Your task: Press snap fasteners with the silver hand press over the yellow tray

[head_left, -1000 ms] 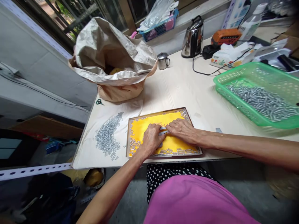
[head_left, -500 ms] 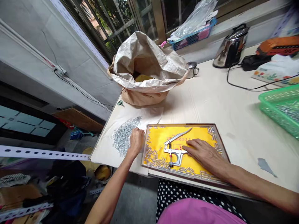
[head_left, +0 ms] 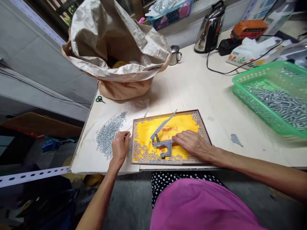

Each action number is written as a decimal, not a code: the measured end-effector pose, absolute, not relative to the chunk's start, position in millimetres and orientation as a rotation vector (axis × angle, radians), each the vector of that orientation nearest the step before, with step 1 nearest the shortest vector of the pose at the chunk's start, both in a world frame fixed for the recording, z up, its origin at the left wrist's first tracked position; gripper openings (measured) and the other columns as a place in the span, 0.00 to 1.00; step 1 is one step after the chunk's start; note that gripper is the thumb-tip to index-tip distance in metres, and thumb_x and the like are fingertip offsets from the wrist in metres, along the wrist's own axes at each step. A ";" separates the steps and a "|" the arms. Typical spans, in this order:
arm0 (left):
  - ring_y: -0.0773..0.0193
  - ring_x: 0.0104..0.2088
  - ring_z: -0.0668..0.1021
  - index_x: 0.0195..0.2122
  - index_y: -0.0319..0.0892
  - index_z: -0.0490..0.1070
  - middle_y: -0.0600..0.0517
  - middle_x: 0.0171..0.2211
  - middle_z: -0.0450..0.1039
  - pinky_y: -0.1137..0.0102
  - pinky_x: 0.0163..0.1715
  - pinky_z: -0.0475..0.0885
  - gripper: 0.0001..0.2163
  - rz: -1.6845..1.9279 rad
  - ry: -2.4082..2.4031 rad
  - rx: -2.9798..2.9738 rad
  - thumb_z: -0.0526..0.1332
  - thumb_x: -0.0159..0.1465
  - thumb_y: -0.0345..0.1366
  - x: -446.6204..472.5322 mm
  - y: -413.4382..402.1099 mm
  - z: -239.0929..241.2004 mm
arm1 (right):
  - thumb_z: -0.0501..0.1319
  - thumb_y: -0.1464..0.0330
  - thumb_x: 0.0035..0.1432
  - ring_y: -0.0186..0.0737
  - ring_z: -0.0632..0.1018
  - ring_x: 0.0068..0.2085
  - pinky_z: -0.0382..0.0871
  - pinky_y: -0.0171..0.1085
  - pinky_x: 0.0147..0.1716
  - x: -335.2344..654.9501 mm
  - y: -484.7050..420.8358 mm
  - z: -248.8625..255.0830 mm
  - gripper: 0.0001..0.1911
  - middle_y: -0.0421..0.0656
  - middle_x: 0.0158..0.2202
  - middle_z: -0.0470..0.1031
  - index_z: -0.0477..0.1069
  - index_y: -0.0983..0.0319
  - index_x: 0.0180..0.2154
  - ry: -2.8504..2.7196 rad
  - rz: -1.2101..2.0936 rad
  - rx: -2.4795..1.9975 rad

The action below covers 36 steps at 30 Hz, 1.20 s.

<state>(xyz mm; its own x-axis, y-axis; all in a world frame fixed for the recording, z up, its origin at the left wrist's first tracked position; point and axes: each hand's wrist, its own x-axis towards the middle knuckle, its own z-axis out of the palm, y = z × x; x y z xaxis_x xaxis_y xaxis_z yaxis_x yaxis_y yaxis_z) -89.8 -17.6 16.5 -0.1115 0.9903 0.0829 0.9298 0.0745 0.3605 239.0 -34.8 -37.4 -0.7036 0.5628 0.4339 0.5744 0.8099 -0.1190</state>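
My left hand [head_left: 120,146] is closed, thumb and fingers pressed together, between a pile of small silvery metal cylinders [head_left: 106,135] and the left edge of a shallow brown-rimmed tray [head_left: 206,134]. Whatever it may hold is too small to make out. Over the tray, my right hand [head_left: 193,144] has its fingers curled over one handle of grey metal snap pliers [head_left: 163,145]. The pliers' other handle stands up, so they are spread apart. A yellow sheet [head_left: 153,126] lines the tray, and many small metal pieces lie along its edges.
A large open woven sack [head_left: 127,88] stands behind the pile, with green-handled scissors [head_left: 100,99] beside it. Rightward are a lidded metal cup [head_left: 174,56], a steel kettle [head_left: 208,30], a tissue pack [head_left: 249,52] and a green basket [head_left: 259,108] of metal pieces.
The view has shifted, showing more of the green basket. The pliers have turned a little under my right hand, whose fingers now curl more. My left hand remains closed beside the pile.
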 end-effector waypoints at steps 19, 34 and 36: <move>0.62 0.34 0.81 0.32 0.40 0.79 0.51 0.32 0.82 0.71 0.38 0.74 0.05 0.741 1.817 1.476 0.65 0.59 0.36 22.0 -49.8 1.9 | 0.46 0.75 0.68 0.43 0.69 0.37 0.64 0.41 0.35 238.7 -36.0 -36.6 0.15 0.47 0.37 0.73 0.70 0.64 0.46 -2.479 -0.110 -1.149; 0.63 0.32 0.80 0.30 0.41 0.80 0.51 0.30 0.81 0.72 0.35 0.73 0.05 0.734 1.855 1.554 0.66 0.59 0.35 27.4 -52.3 -2.8 | 0.48 0.74 0.69 0.41 0.69 0.36 0.63 0.39 0.34 237.3 -32.2 -43.1 0.11 0.45 0.36 0.71 0.68 0.63 0.41 -2.476 0.026 -1.171; 0.63 0.31 0.80 0.29 0.40 0.80 0.51 0.30 0.81 0.72 0.35 0.72 0.05 0.712 1.871 1.546 0.66 0.59 0.36 25.6 -51.2 -5.0 | 0.48 0.74 0.69 0.41 0.69 0.36 0.62 0.39 0.34 237.0 -32.1 -44.5 0.10 0.45 0.36 0.71 0.68 0.63 0.41 -2.481 0.040 -1.176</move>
<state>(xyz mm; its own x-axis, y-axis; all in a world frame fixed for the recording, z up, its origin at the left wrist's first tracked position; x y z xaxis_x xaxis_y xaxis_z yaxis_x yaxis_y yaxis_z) 25.6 -51.2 -5.0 -0.1393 0.9838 -0.1126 0.6604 0.1770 0.7298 237.0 -32.1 -44.5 -0.5697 0.7498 0.3364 0.7387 0.6466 -0.1904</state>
